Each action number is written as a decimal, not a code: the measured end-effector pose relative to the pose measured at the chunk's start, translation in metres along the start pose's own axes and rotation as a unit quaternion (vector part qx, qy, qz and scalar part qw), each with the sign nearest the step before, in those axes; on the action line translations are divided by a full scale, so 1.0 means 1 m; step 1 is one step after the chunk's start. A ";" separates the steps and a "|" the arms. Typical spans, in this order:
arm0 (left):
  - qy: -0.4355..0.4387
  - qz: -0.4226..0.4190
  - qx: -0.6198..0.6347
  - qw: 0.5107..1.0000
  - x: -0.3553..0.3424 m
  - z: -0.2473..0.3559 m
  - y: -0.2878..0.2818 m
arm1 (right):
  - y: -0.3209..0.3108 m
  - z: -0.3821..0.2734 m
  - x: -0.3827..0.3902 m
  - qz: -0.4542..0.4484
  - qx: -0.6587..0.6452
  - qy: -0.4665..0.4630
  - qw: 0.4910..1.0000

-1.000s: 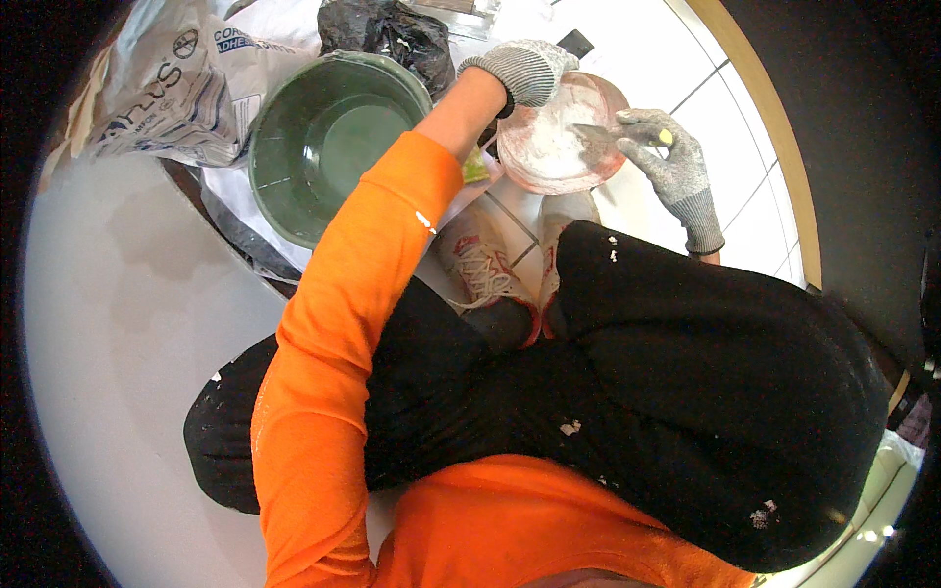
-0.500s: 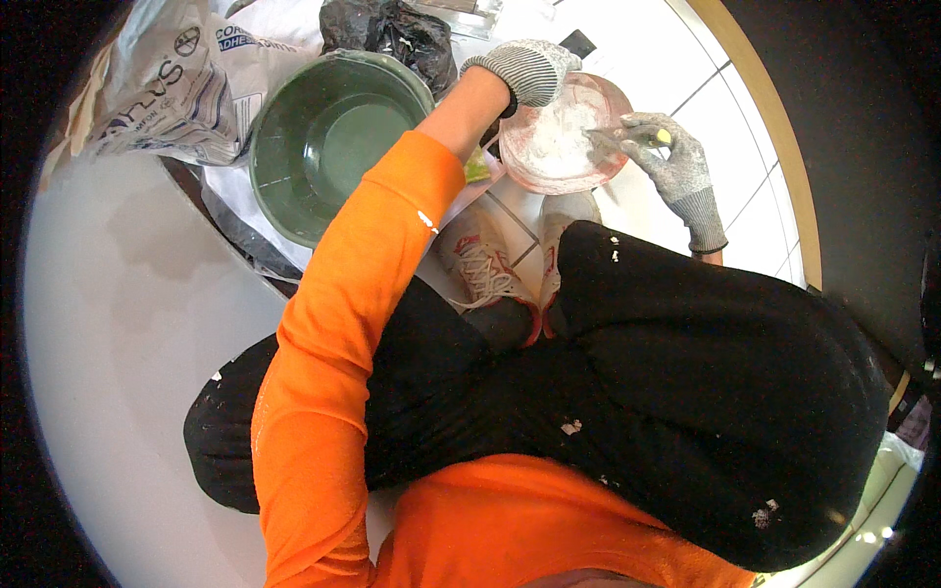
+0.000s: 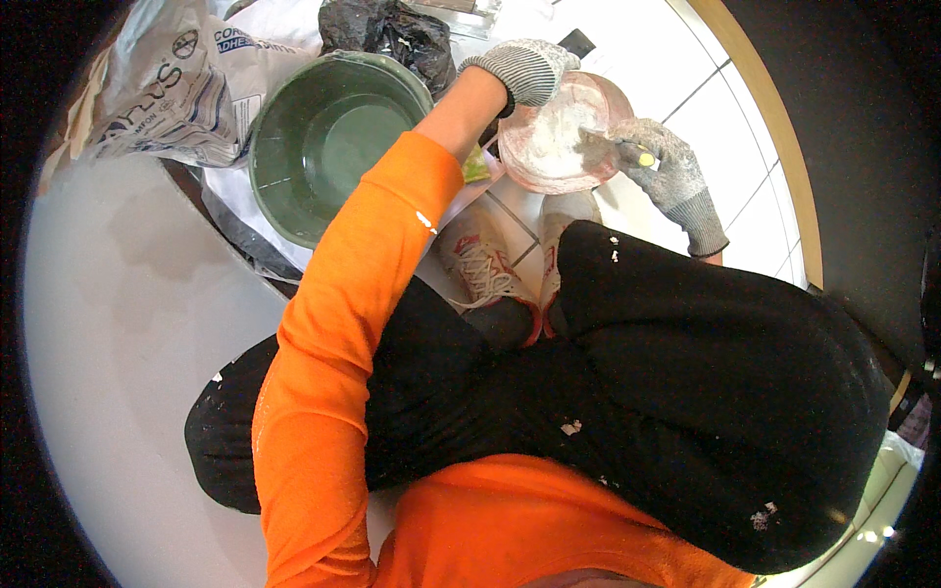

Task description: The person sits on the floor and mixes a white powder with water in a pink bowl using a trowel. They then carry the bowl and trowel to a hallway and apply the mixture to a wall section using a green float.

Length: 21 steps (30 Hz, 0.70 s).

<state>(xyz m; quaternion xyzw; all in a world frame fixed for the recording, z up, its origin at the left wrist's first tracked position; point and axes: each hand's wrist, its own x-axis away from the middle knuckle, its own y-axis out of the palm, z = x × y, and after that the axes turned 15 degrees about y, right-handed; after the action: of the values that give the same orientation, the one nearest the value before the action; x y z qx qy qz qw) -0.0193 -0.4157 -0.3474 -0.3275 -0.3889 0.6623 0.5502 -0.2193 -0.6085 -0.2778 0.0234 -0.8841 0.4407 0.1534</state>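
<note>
A pink bowl holding white powder or paste sits on the tiled floor in front of my feet. My left hand, in a grey knit glove, grips the bowl's far-left rim. My right hand, also gloved, holds a small tool with a yellow handle; its blade dips into the white material. An empty green bucket stands to the left of the bowl.
A printed paper sack lies at the upper left beside the bucket. A black plastic bag sits behind it. My crouched legs in black trousers and pale shoes fill the middle. A wooden edge borders the white tiles on the right.
My right hand has shifted slightly down and left with the tool inside the bowl. My left hand stays on the rim.
</note>
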 end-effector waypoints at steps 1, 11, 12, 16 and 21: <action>0.000 -0.006 0.006 1.000 0.000 0.000 -0.001 | 0.000 0.002 0.000 -0.019 0.001 0.013 1.000; -0.008 -0.018 -0.012 1.000 -0.001 -0.001 0.001 | -0.004 -0.004 0.001 -0.063 -0.047 0.036 0.996; -0.008 -0.015 -0.011 1.000 -0.002 -0.002 0.002 | -0.003 -0.004 0.000 -0.048 -0.030 0.018 0.998; -0.008 -0.040 -0.012 0.999 -0.002 0.001 -0.003 | 0.002 0.000 -0.001 -0.086 -0.039 0.021 0.995; 0.001 -0.022 -0.012 1.000 0.000 0.003 -0.005 | -0.008 -0.002 0.002 -0.143 -0.082 0.070 0.984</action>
<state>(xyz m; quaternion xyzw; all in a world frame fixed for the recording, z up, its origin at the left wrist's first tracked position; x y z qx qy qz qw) -0.0195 -0.4160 -0.3420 -0.3259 -0.4032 0.6452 0.5612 -0.2192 -0.6119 -0.2699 0.1064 -0.8921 0.3403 0.2777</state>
